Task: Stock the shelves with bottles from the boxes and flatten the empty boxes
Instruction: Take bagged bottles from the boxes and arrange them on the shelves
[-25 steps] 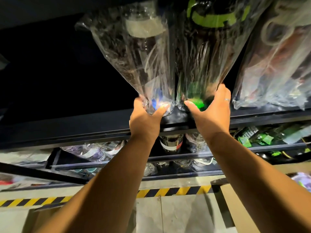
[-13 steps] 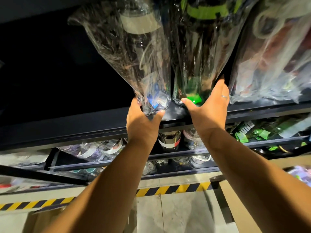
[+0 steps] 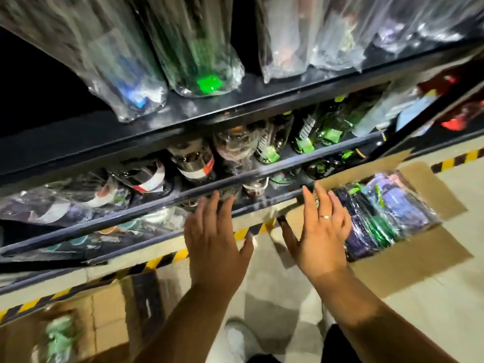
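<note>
We find the fingers (image 3: 322, 200) of both hands straight, spread apart and holding nothing. The right hand (image 3: 320, 231) overlaps the open box's (image 3: 419, 260) left wall; the left hand (image 3: 214, 231) hangs well left of the box. The wrapped bottles (image 3: 387, 213) lie inside the box, just right of the right fingertips, long axes roughly parallel to those fingers. We judge the right hand nearer. The shelf rail (image 3: 262, 175) runs above-left of the box, a possible snag on lifting.
</note>
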A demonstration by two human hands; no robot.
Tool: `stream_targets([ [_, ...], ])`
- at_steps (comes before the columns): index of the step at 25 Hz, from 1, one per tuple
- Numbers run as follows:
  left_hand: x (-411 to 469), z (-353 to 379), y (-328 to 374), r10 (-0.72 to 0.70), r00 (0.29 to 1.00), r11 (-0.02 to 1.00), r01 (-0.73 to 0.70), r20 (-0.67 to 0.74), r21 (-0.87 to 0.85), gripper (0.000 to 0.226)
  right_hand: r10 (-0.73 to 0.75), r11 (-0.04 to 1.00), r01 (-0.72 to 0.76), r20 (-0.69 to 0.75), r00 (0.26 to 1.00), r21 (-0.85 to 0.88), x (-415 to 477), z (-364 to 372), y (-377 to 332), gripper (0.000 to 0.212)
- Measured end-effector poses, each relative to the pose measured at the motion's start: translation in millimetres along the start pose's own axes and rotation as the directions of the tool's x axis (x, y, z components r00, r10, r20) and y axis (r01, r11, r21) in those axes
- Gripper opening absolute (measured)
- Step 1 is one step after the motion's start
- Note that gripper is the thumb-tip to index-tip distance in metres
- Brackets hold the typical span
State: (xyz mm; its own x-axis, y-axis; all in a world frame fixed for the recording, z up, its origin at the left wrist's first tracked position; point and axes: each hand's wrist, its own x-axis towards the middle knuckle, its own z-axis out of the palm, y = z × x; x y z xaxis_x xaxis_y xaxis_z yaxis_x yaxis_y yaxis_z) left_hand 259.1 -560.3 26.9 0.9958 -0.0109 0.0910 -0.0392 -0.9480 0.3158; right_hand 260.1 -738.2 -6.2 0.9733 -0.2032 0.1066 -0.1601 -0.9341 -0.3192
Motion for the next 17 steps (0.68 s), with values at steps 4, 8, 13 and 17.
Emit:
stream_targets([
  [4,-20,53,53,0.06,0.977,0.998,-0.053,0.204,-0.042,0.089,0.145,0.97,-0.106,0.174,0.974,-0.217,-23,14,94,0.081],
  [8,-33,113,114,0.088,0.909,0.996,-0.076,0.408,-0.047,0.091,0.348,0.926,-0.278,0.29,0.891,-0.255,-27,21,191,0.089],
  [13,-29,175,185,0.09,0.847,0.995,-0.052,0.524,-0.086,0.088,0.398,0.912,-0.317,0.373,0.839,-0.261,0,47,281,0.091],
  [17,-20,228,208,0.029,0.82,0.995,0.031,0.572,-0.094,0.089,0.424,0.904,-0.373,0.535,0.73,-0.208,20,104,308,0.096],
])
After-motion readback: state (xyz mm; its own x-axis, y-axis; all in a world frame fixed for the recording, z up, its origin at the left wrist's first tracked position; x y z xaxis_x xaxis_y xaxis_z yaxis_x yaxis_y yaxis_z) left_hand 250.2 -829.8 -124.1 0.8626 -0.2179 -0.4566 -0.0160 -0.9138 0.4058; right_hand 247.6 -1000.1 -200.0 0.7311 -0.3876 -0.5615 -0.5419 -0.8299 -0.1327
